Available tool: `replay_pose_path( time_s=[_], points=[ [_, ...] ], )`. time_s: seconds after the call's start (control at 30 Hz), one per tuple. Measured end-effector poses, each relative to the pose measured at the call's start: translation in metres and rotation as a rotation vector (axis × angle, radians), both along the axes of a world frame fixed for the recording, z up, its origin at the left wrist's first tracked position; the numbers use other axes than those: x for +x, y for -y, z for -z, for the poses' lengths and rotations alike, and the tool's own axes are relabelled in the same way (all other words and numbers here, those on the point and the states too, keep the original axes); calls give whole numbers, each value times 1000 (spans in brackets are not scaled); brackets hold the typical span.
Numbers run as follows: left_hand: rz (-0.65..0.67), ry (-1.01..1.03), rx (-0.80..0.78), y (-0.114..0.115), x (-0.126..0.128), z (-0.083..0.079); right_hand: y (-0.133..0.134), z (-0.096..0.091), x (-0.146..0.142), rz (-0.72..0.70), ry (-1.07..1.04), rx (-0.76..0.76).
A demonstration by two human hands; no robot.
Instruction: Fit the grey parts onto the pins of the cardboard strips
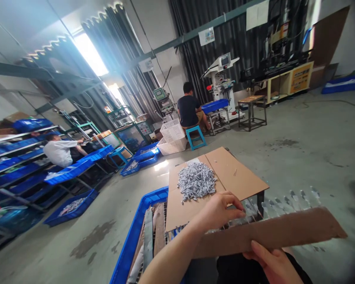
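The left grip (220, 211) and right grip (272, 264) clamp a long, light, stiff brown corrugated-cardboard strip (269, 236), best held along its long edges, near a tan cardboard sheet (239, 173) heaped with crinkled grey-blue pieces (196, 180) atop a blue plastic crate (136, 232).

The long cardboard strip (269, 236) looks plain brown, and the heap of small crumpled pieces (196, 180) is speckled silver-grey on a tan cardboard sheet (236, 169). The plastic crate (136, 232) is bright blue, the low plastic stool (195, 136) teal.
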State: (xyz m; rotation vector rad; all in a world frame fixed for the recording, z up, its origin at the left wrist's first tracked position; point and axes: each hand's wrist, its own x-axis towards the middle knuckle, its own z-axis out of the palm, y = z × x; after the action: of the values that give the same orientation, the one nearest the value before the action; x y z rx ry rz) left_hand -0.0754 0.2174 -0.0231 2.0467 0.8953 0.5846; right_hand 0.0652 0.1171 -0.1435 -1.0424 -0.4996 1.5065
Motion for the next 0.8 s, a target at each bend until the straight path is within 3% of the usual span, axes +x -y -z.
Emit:
replay_pose_path(
  time_s=[0.2,0.3,0.53,0.67,0.8],
  points=[
    [27,-54,-85,-1,-5,-7,3,8,1,-30,-22,17],
    [-32,-124,-134,0,-4,-15,3,8,3,-19,-26,-10],
    [-143,-165,-143,3,9,-23,2,-7,7,5,45,-78],
    [-117,-212,-114,5,19,-22,3,-17,15,14,92,-138],
    [1,-191,-49,-1,26,-19,2,-5,28,-2,103,-201]
  ],
)
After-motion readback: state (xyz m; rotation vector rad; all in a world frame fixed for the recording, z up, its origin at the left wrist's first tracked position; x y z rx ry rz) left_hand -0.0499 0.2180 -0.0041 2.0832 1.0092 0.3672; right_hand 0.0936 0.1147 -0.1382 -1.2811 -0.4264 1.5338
